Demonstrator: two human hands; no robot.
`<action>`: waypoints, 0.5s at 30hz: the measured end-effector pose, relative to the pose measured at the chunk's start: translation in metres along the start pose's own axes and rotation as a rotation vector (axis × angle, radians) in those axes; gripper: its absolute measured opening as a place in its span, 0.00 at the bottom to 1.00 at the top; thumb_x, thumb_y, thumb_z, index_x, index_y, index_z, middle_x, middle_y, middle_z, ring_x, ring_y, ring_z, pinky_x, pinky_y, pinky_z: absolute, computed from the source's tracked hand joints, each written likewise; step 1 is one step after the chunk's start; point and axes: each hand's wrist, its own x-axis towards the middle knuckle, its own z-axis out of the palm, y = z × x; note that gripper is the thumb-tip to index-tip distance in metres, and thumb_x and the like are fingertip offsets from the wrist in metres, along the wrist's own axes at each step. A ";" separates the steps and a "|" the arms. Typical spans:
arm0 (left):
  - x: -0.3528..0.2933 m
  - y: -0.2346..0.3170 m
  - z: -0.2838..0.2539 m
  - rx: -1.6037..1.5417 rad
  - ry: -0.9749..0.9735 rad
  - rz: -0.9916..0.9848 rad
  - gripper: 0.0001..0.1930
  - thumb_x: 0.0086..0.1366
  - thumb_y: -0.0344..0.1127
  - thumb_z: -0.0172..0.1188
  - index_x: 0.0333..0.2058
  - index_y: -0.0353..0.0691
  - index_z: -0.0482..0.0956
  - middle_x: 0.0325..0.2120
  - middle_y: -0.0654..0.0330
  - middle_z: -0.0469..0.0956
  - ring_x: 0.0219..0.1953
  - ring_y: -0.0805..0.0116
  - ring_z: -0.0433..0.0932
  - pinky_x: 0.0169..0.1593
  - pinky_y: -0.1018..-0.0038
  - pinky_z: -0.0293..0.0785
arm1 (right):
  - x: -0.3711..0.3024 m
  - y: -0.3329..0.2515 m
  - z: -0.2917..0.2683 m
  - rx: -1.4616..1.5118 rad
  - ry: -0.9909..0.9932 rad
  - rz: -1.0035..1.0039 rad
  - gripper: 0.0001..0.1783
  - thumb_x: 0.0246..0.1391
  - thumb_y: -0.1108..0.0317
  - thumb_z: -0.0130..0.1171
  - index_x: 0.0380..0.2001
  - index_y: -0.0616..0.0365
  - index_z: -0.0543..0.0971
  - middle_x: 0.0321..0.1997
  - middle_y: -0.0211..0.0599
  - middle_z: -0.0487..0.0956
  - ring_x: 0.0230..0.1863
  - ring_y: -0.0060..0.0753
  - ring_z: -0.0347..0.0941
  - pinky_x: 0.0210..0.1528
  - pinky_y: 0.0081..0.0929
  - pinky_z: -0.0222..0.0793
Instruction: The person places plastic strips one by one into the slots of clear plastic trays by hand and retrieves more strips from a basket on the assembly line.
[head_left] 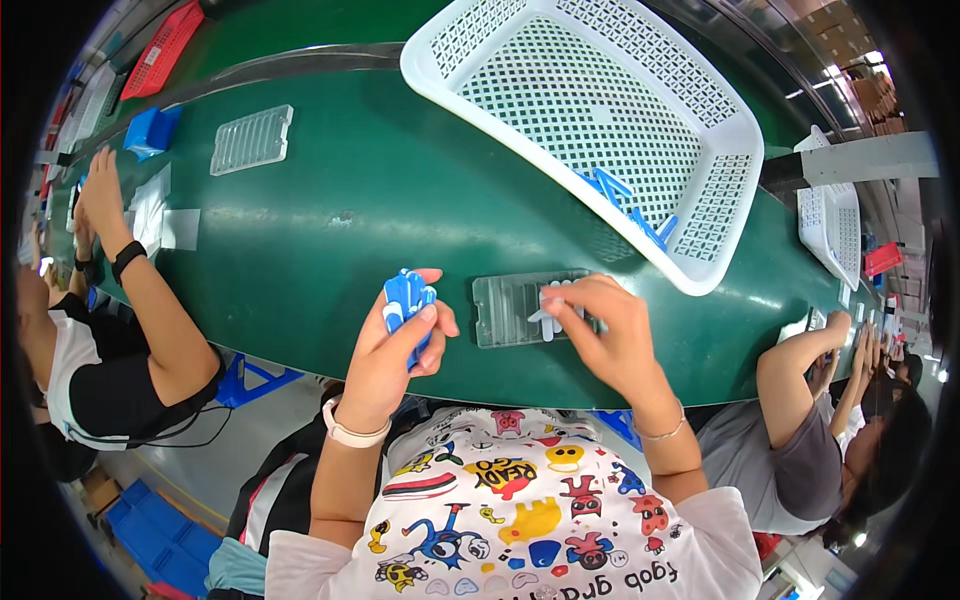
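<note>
Head view shows a green conveyor belt (330,230) with workers seated on both sides. Left hand (395,345) is closed round a bunch of blue pieces (405,298); right hand (600,325) pinches a white piece (548,315) over a clear tray (505,310), near a white basket (720,190).

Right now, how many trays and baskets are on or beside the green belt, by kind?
Clear ribbed plastic trays: 2
White perforated plastic baskets: 2
Red perforated plastic basket: 1
Total: 5
</note>
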 end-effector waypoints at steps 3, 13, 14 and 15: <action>0.001 -0.006 -0.006 0.103 -0.032 0.018 0.10 0.66 0.32 0.49 0.44 0.36 0.67 0.28 0.55 0.75 0.17 0.79 0.63 0.18 0.82 0.55 | 0.012 0.008 0.007 0.031 -0.131 0.210 0.10 0.43 0.73 0.64 0.33 0.56 0.82 0.24 0.32 0.78 0.29 0.35 0.69 0.36 0.27 0.62; -0.012 0.004 -0.011 0.121 -0.198 -0.018 0.09 0.64 0.29 0.52 0.42 0.35 0.70 0.27 0.54 0.78 0.16 0.81 0.62 0.21 0.82 0.61 | 0.038 0.001 0.004 -0.172 -0.231 0.169 0.20 0.36 0.64 0.69 0.37 0.56 0.80 0.37 0.33 0.72 0.43 0.40 0.64 0.48 0.34 0.55; -0.007 0.002 -0.007 0.139 -0.202 -0.034 0.09 0.64 0.30 0.53 0.42 0.35 0.70 0.27 0.56 0.78 0.16 0.81 0.63 0.22 0.83 0.61 | 0.037 -0.001 0.005 -0.232 -0.218 0.168 0.19 0.35 0.64 0.69 0.35 0.56 0.80 0.37 0.33 0.72 0.44 0.40 0.65 0.49 0.35 0.54; -0.002 0.000 -0.002 0.158 -0.219 -0.055 0.08 0.64 0.30 0.53 0.41 0.34 0.71 0.28 0.57 0.79 0.16 0.81 0.63 0.22 0.83 0.61 | 0.035 0.000 0.006 -0.220 -0.190 0.142 0.18 0.35 0.65 0.69 0.34 0.56 0.80 0.36 0.33 0.73 0.44 0.39 0.65 0.49 0.36 0.53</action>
